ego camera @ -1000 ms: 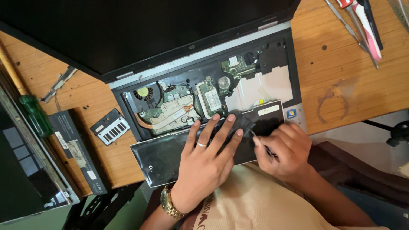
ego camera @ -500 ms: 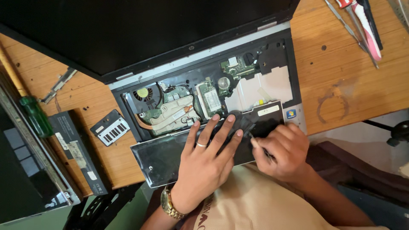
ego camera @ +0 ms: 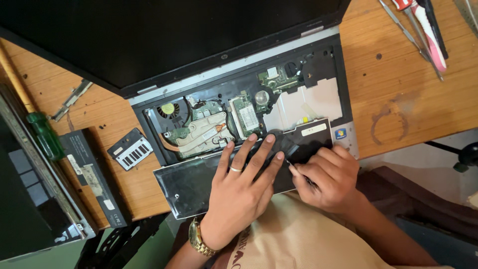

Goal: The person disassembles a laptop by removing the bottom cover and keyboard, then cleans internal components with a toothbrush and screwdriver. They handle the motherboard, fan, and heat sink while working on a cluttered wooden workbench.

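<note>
One laptop (ego camera: 239, 94) lay opened up on the wooden counter (ego camera: 398, 109), its dark screen tilted back and its insides bare — one round fan (ego camera: 169, 110), a copper-coloured heat pipe and one green memory card (ego camera: 247, 115) among them. Across the front edge of the laptop lay one black keyboard panel (ego camera: 186, 182), flipped underside up, reaching from the left part of the base to the palm rest on the right.

The left hand (ego camera: 239, 192) rested flat on that panel, fingers spread, a ring on one finger and a gold watch (ego camera: 198, 239) at the wrist; it pinched nothing. The right hand (ego camera: 331, 179) sat just beside it on the panel's right end, fingers curled and pressed together around a thin dark tool (ego camera: 294, 169) whose tip touched the panel.

To the left on the counter lay one long black battery (ego camera: 94, 177), one small black cover (ego camera: 130, 149) and one green-handled screwdriver (ego camera: 45, 137). At the upper right lay a handful of tools (ego camera: 423, 30) — I could not count them surely.
</note>
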